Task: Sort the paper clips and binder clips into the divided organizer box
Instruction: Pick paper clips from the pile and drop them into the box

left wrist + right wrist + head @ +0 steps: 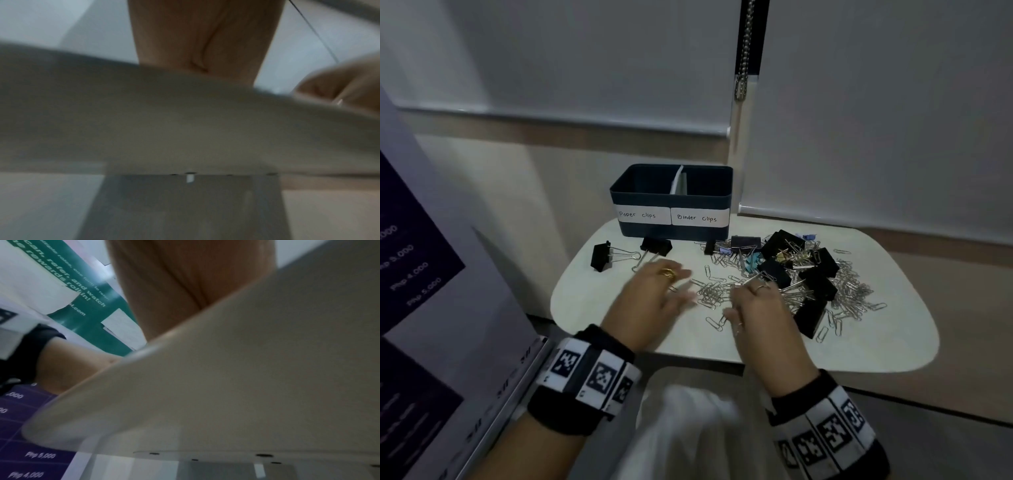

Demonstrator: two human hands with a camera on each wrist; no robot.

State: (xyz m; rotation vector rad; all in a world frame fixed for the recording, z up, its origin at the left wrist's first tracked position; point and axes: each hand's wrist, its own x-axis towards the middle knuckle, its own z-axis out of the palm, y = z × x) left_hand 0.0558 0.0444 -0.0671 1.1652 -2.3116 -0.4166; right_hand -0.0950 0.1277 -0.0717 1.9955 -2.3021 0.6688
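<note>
The dark blue organizer box (671, 200) stands at the back of the small white table (756, 346). A white divider splits it, and labels read "Paper clips" on the left and "Binder clips" on the right. A heap of silver paper clips (849, 291) mixed with black binder clips (818, 274) covers the table's right half. Two binder clips (601, 255) lie apart at the left. My left hand (681, 284), blurred, hovers flat with straight fingers. My right hand (732, 301) lies bent over loose paper clips (714, 296); whether it holds any is hidden. Both wrist views show only the table's underside (185, 121) and palms.
Roller blinds (876, 120) with a bead chain hang close behind the table. A purple printed banner (414, 260) stands at the left, near the table's edge. White cloth (688, 428) lies on my lap below the front edge. The table's front left part is bare.
</note>
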